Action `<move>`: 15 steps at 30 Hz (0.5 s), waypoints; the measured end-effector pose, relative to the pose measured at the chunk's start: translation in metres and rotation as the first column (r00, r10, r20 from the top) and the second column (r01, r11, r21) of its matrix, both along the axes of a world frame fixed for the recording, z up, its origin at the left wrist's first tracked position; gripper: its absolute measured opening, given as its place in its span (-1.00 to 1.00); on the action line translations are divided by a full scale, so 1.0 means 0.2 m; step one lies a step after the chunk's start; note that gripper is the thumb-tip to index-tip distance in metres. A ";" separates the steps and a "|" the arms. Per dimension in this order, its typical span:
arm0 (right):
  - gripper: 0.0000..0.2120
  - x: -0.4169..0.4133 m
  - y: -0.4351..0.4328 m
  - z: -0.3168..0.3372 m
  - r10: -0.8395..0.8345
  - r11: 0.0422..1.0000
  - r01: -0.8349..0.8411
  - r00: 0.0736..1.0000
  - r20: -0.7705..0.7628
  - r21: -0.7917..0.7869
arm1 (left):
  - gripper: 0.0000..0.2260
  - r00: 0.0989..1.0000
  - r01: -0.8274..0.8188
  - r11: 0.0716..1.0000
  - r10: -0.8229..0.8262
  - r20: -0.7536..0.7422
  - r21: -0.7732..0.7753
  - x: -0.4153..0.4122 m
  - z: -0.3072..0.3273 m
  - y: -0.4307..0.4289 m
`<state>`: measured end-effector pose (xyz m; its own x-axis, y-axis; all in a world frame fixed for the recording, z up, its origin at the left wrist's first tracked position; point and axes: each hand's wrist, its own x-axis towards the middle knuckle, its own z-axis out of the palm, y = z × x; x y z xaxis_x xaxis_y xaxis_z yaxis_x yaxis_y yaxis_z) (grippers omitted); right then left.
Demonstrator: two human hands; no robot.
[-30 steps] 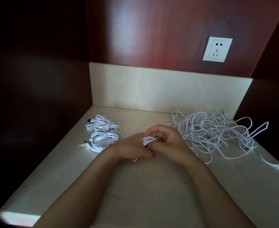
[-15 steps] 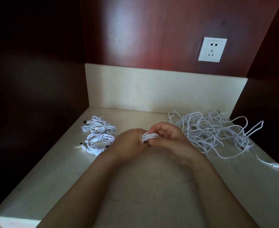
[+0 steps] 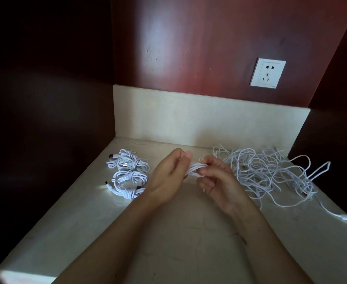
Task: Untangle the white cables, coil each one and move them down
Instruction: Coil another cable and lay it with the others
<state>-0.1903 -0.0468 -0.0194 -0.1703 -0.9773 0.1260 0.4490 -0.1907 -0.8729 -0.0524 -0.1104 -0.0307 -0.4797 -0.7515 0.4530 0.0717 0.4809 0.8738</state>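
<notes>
A small white cable bundle (image 3: 196, 169), several loops lying side by side, is held just above the middle of the countertop (image 3: 189, 232) and spans the gap between both hands. At nine o'clock from it, the left hand (image 3: 168, 175) has its fingers curled round the bundle's left end, which disappears into the palm; its thumb and forefinger tips are pressed together above the loops. At three o'clock, the right hand (image 3: 217, 181) pinches the bundle's right end, thumb beneath and curled fingers (image 3: 208, 160) on top.

Further out at three o'clock, just beyond the right hand, lies the tangled pile of white cables (image 3: 270, 173), one strand trailing to a connector (image 3: 345, 217) at four o'clock. At nine o'clock, beside the left wrist, lie three coiled cables (image 3: 130, 173), touching one another. At twelve o'clock stands the pale backsplash (image 3: 199, 119), and at one o'clock above it a white wall socket (image 3: 267, 73).
</notes>
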 end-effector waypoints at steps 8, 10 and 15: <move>-0.79 -0.01 0.00 -0.04 -0.225 0.974 0.192 0.894 -0.387 -0.124 | -0.64 0.989 -0.143 0.989 0.141 0.053 0.047 0.01 -0.04 -0.12; -0.75 -0.04 -0.01 -0.04 -0.273 0.957 0.208 0.879 -0.391 -0.201 | -0.66 0.981 -0.173 0.983 0.165 0.106 0.065 0.02 -0.04 -0.14; -0.79 -0.03 -0.01 -0.03 -0.324 0.936 0.244 0.880 -0.348 -0.256 | -0.59 0.943 -0.167 0.985 0.174 0.285 -0.050 0.03 -0.06 -0.15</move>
<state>-0.1967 -0.0496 -0.0263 -0.3365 -0.8414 0.4228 -0.0084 -0.4463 -0.8949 -0.0460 -0.1413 -0.0426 -0.4580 -0.8236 0.3345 -0.2653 0.4858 0.8329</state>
